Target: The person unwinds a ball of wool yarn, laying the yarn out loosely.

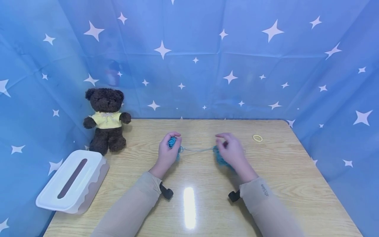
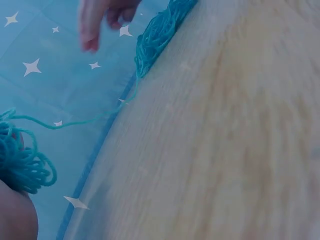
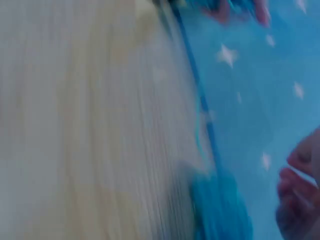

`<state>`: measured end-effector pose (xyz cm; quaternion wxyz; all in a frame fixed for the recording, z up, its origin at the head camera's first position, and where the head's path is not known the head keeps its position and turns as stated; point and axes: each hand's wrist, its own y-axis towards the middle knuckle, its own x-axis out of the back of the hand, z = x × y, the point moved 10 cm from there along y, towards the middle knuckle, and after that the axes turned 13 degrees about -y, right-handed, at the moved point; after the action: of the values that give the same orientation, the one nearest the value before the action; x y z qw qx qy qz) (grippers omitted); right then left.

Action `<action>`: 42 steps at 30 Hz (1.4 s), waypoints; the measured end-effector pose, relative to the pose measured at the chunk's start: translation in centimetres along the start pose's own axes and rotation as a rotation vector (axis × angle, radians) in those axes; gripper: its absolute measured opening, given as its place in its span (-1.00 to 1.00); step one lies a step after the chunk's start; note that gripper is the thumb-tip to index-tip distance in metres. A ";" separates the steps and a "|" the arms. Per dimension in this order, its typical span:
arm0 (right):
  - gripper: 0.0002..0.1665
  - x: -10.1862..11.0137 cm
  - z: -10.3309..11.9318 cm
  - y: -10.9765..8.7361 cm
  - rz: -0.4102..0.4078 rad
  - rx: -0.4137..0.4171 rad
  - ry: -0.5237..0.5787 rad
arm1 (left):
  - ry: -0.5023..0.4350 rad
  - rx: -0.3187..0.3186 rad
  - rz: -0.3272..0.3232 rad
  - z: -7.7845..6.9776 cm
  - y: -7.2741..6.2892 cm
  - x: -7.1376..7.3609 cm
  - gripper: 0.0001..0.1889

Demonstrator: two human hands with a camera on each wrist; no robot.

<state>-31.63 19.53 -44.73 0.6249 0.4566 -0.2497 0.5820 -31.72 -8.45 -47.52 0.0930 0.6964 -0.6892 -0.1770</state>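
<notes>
Left hand, centre frame: fingers curled round a blue yarn bundle. Right hand, right of centre: loosely curved, thumb and forefinger apart, above a second yarn bundle. One strand spans the gap between. Wood tabletop: far edge mid-frame, beyond both hands; right edge well apart. Yellow ring, right; bear and white box, left; starred curtain, upper frame.

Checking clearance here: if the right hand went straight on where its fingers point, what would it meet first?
The right hand would probably meet the left hand, which holds blue yarn; depth is unclear.
</notes>
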 end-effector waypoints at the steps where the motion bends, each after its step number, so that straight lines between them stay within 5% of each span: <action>1: -0.61 -0.9 1.5 -0.1 0.044 0.048 0.025 | 0.000 0.000 0.004 0.0 0.0 0.0 -0.74; 8: -0.50 -6.7 7.6 -1.0 0.303 0.165 0.093 | -0.013 0.025 0.040 0.1 0.0 -0.4 -0.73; 16: -0.71 -8.4 8.8 -1.2 0.266 0.154 0.087 | -0.013 0.023 0.046 0.2 0.1 -0.4 -0.81; 21: -0.78 -7.2 7.5 -0.8 0.213 0.099 0.100 | -0.020 0.008 0.049 0.1 0.1 -0.5 -0.82; 34: -0.70 -0.2 1.0 1.0 -0.032 -0.077 0.069 | -0.055 -0.001 0.079 0.0 -0.2 -0.7 -0.84; 42: -0.67 1.7 -2.0 0.8 -0.126 -0.130 0.037 | -0.063 0.000 0.070 0.0 -0.1 -0.5 -0.94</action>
<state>-32.50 21.97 -44.01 0.6929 0.4190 -0.2460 0.5328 -31.65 -7.98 -47.50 0.0772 0.6661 -0.7157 -0.1953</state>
